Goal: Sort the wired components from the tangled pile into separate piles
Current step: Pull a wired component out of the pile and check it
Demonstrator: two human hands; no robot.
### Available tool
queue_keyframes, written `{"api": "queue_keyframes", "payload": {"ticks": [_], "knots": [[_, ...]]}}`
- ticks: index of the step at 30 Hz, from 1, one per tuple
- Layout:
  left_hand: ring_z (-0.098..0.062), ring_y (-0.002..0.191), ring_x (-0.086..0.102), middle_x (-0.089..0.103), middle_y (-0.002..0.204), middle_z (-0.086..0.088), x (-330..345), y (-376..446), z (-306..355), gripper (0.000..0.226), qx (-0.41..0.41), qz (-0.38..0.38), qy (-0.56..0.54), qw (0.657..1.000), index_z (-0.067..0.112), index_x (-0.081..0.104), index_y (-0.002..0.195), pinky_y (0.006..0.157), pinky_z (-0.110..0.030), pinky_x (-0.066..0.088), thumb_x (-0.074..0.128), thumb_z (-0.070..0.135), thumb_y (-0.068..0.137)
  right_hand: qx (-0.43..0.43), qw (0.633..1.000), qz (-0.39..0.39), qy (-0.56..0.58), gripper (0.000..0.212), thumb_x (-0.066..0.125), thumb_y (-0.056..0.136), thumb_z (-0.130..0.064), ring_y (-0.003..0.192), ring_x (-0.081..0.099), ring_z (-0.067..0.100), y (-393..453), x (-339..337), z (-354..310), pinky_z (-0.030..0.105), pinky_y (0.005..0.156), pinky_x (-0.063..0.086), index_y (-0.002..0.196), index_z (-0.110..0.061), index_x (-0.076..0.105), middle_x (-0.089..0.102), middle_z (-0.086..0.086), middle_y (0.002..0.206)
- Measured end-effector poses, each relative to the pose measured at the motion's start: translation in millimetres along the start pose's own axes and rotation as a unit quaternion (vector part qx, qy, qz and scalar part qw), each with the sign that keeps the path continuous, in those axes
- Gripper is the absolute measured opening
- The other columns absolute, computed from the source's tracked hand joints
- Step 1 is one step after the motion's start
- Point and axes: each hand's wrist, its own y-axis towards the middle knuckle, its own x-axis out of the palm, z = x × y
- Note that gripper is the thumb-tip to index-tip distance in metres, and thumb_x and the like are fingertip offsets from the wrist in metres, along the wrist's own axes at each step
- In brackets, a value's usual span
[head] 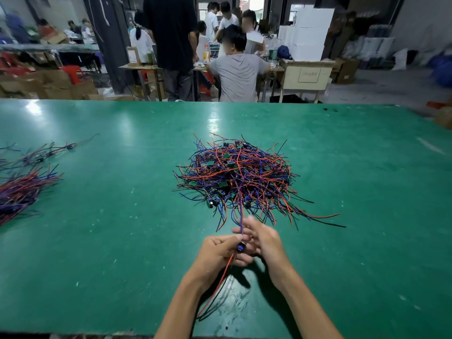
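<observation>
One tangled pile (236,178) of wired components sits on the green bench (110,216), a little beyond the two hands. It is a round heap of red, blue and black wires with small green boards scattered through it — too many and too knotted to count. Loose wire ends stick out all round, the longest trailing toward the near right.

Two sorted piles lie at the left edge of the view, well apart from the heap. The nearer pile (20,192) is a thick bundle, its wires lying side by side with the long axis running from near left to far right. The farther pile (41,152) is thinner and more spread, slanting the same way. Both are blurred.

One wired component (241,247) is held between the hands, just in front of the heap. Its small dark blue body sits at the fingertips. Its long axis runs roughly away from the person: a blue wire goes from the body straight up into the heap, while red and black wires hang back down past the left wrist toward the bench's near edge.

The left hand (219,253) is curled, pinching the component by thumb and forefinger. The right hand (263,241) is beside it with fingers loosely bent toward the component and the blue wire — whether they grip it cannot be told.
</observation>
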Motion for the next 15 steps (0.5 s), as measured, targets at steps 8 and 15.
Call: {"api": "queue_keyframes", "payload": {"ticks": [8,15], "knots": [[-0.021,0.085,0.074,0.074,0.108,-0.022,-9.5,-1.4,-1.0,0.029,-0.017,-0.073,0.002,0.997,0.002,0.073,0.116,0.077,-0.025,0.059,0.067,0.017,0.092,-0.039,0.996,0.08,0.019,0.021,0.056,0.102,-0.015,0.084,0.073,0.019,-4.5,-3.2,9.8,0.031,0.069,0.06,0.097,-0.006,0.075,0.079,0.009,0.097],[-0.018,0.068,0.069,0.074,0.105,-0.023,-6.0,-4.0,-4.0,0.034,0.018,-0.071,0.034,0.997,0.004,0.072,0.121,0.068,-0.024,0.057,0.072,0.012,0.087,-0.039,0.979,0.166,0.113,0.017,0.045,0.107,-0.02,0.054,0.067,0.022,-4.8,-10.8,2.7,0.028,0.045,0.056,0.103,-0.013,0.06,0.079,0.008,0.092]]}}
